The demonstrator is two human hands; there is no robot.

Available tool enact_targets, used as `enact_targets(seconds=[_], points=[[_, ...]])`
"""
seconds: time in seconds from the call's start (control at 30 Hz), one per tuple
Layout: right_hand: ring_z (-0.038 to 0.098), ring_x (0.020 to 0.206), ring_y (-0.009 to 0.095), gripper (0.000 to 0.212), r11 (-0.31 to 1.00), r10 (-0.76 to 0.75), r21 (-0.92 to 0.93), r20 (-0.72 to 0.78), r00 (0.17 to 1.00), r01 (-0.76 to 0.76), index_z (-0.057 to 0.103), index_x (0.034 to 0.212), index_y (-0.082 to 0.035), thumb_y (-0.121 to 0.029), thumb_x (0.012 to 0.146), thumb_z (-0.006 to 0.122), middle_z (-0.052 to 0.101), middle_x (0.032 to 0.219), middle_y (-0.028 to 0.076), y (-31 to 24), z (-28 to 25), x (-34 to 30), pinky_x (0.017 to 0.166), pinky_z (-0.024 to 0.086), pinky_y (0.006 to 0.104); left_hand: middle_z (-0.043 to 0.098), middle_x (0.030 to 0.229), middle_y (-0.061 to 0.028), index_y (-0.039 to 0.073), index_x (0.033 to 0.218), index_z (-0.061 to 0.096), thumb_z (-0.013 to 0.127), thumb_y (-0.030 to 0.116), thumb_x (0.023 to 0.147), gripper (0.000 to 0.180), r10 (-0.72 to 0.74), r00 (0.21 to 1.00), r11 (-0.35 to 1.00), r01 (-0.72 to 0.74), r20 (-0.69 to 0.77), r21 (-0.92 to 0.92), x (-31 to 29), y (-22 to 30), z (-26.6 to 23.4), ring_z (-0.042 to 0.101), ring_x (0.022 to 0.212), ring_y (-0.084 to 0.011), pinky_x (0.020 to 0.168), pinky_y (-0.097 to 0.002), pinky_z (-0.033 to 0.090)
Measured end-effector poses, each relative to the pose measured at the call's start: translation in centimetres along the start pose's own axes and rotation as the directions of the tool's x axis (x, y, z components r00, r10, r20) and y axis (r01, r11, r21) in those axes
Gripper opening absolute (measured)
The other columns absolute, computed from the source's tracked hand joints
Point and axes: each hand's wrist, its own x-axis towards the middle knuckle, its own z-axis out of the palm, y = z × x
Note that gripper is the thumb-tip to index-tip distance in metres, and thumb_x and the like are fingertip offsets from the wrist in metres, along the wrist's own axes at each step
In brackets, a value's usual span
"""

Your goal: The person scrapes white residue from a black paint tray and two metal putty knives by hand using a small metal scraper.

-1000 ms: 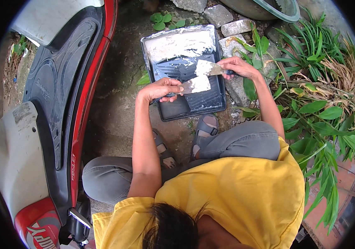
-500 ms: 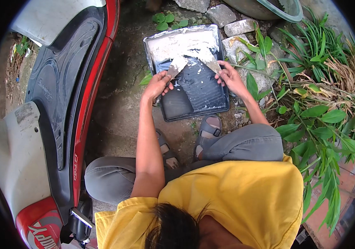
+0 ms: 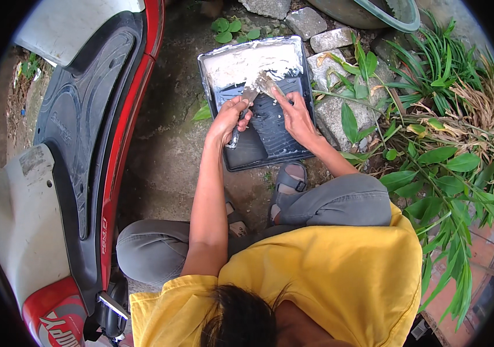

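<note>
A black paint tray point(image 3: 310, 110) lies on the ground in front of my feet, its far part coated with thick white paste point(image 3: 229, 65). My left hand point(image 3: 229, 120) grips a putty knife point(image 3: 249, 94) by its handle, over the left side of the tray. My right hand point(image 3: 299, 120) is closed on a second putty knife point(image 3: 266, 84), with a finger stretched along its blade. The two paste-smeared blades meet or overlap above the middle of the tray; whether they touch I cannot tell. Part of each handle is hidden by my fingers.
A red and grey scooter point(image 3: 94, 133) stands close on my left. Stones point(image 3: 332, 39) and leafy plants point(image 3: 437, 168) line the right side. A greenish basin rim point(image 3: 400, 24) shows at the far right. My sandalled feet point(image 3: 288, 184) are just short of the tray.
My right hand has moved left and inward over the tray, bringing its putty knife to the other blade. The left hand has shifted slightly right and down.
</note>
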Motion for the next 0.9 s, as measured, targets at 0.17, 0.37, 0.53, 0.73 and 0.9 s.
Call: enact_targets(seconds=[0.17,0.37,0.53,0.73,0.9], points=[[0.048,0.088,0.035,0.07,1.0,0.013,-0.004,0.059,0.998,-0.013,0.049,0.136,-0.023,0.013,0.077,0.053,0.044,0.1,0.018,0.0,-0.8,-1.6,0.081,0.044,0.0401,0.048,0.064,-0.0004,0.006,0.096,0.049,0.049,0.019,0.097,0.013,0.0,0.998,1.0,0.001,-0.061,0.006,-0.1,-0.2,-0.4,0.036,0.043,-0.003,0.037,-0.0168,0.029],[0.049,0.09,0.035,0.065,0.999,0.019,-0.046,0.104,0.994,-0.014,0.051,0.135,-0.021,0.011,0.078,0.053,0.045,0.1,0.018,0.3,-3.0,-1.7,0.08,0.045,0.0411,0.048,0.064,-0.0002,0.007,0.094,0.049,0.049,0.018,0.097,0.012,0.034,0.994,0.999,-0.033,-0.105,0.015,0.3,-0.5,-0.8,0.036,0.044,-0.0042,0.037,-0.0182,0.028],[0.05,0.062,0.012,0.04,0.937,0.222,0.251,0.102,0.97,-0.242,0.049,0.135,-0.013,-0.007,0.096,0.044,0.053,0.076,0.006,0.1,-4.1,0.7,0.061,0.046,0.0273,0.049,0.064,-0.0003,0.007,0.094,0.05,0.048,0.019,0.097,0.013,0.077,0.988,0.992,-0.064,-0.131,0.105,0.6,-1.0,-0.5,0.038,0.045,-0.0049,0.038,-0.0183,0.03],[0.048,0.058,0.007,0.04,0.866,0.336,0.315,0.207,0.919,-0.388,0.046,0.138,-0.014,-0.012,0.098,0.045,0.056,0.074,0.0,1.4,-3.4,2.3,0.054,0.044,0.0239,0.052,0.064,-0.0014,0.006,0.094,0.051,0.047,0.019,0.098,0.014,0.152,0.972,0.966,-0.108,-0.178,0.234,1.0,-2.1,0.0,0.041,0.046,-0.006,0.039,-0.0189,0.033],[0.047,0.065,0.007,0.04,0.671,0.473,0.485,0.302,0.827,-0.561,0.047,0.138,-0.016,-0.011,0.098,0.044,0.057,0.082,0.0,1.3,-3.3,1.8,0.059,0.045,0.0236,0.054,0.063,-0.0026,0.005,0.096,0.052,0.046,0.018,0.098,0.015,0.071,0.979,0.988,-0.042,-0.19,0.151,1.1,-2.8,0.0,0.042,0.045,-0.0063,0.038,-0.02,0.034]])
